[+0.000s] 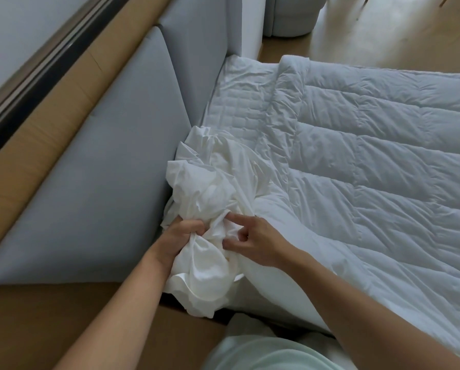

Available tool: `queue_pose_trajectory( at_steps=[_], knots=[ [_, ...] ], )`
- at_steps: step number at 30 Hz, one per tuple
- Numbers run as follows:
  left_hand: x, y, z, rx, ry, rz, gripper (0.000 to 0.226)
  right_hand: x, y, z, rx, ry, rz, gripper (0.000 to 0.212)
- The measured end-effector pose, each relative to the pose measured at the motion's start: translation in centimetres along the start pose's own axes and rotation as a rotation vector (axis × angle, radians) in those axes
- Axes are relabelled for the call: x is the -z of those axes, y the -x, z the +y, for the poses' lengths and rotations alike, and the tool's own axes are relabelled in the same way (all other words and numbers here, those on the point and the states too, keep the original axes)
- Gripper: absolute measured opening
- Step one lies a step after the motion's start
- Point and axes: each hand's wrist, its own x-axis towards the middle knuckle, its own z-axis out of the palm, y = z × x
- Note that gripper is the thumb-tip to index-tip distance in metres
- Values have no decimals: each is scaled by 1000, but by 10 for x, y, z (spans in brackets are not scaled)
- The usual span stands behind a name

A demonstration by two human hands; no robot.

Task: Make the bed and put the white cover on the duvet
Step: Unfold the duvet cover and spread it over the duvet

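A bunched white cover point(204, 188) lies crumpled at the near corner of the bed, against the headboard. My left hand point(179, 235) grips a gathered fold of it from the left. My right hand point(252, 237) pinches the cloth from the right, index finger stretched out and the other fingers curled into the fabric. The quilted white duvet point(370, 161) spreads flat across the bed to the right, its near corner reaching under the bunched cover. A strip of quilted mattress pad point(231, 102) shows between the duvet and the headboard.
The padded grey headboard point(103, 182) runs along the left, backed by a tan wooden ledge point(36, 134) and a window frame. Wooden floor point(370, 30) and a pale round seat point(290, 14) lie beyond the bed's far end.
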Motion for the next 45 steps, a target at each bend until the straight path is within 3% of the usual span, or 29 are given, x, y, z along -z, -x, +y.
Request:
queue_pose_trajectory(
  at_steps=[3, 5, 10, 15, 20, 26, 31, 36, 41, 45],
  knots=[
    [-8, 0, 1, -33, -29, -48, 45, 4, -6, 0, -51, -196, 7, 19],
    [-18, 2, 1, -77, -72, -60, 32, 1, -11, 0, -89, -178, 63, 21],
    [-30, -2, 0, -83, -106, 18, 22, -12, -16, 4, -142, -15, 148, 21],
    [-24, -2, -5, -49, -84, 8, 28, -5, -17, 4, -155, -86, 29, 14],
    [-14, -9, -5, -31, -26, 30, 31, -6, -14, 9, -143, -17, 131, 13],
    [2, -17, -7, 39, 133, 141, 11, 22, 5, 13, -109, -252, 151, 16],
    [-5, -19, -2, 37, 129, 115, 45, 28, 6, 20, -142, -333, 173, 17],
    [-28, -17, -1, -42, 40, 32, 30, 26, 3, 12, -14, -119, 291, 15],
    [-37, -19, -3, -77, 6, 40, 23, 22, -4, 8, -35, 192, 170, 18],
    [-33, -20, -2, -25, 72, 42, 30, 36, -8, 16, -98, -44, 217, 17]
  ],
)
